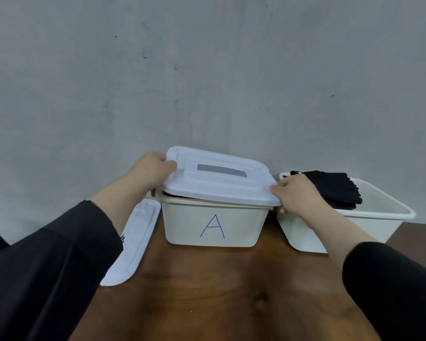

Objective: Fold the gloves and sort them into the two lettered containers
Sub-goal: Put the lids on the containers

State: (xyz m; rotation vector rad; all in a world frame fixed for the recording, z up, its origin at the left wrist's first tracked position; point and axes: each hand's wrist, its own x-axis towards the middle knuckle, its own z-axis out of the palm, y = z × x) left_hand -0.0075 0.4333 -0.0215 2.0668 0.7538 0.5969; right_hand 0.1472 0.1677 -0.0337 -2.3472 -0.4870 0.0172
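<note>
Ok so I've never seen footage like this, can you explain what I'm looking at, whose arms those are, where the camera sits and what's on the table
There is no machine here. The one picture comes from a wide-angle camera worn on a person's head, looking forward and down, so the two black-sleeved arms are that person's own.

On the wooden table, against a grey wall, stands a white container marked A. The left hand and the right hand grip opposite ends of its white lid, which sits tilted on the container and not pressed flat.

To the right stands a second open container; no letter shows on it from here. Folded black gloves lie in it, reaching above its rim. Another lid lies to the left of container A, beside the left sleeve.
</note>
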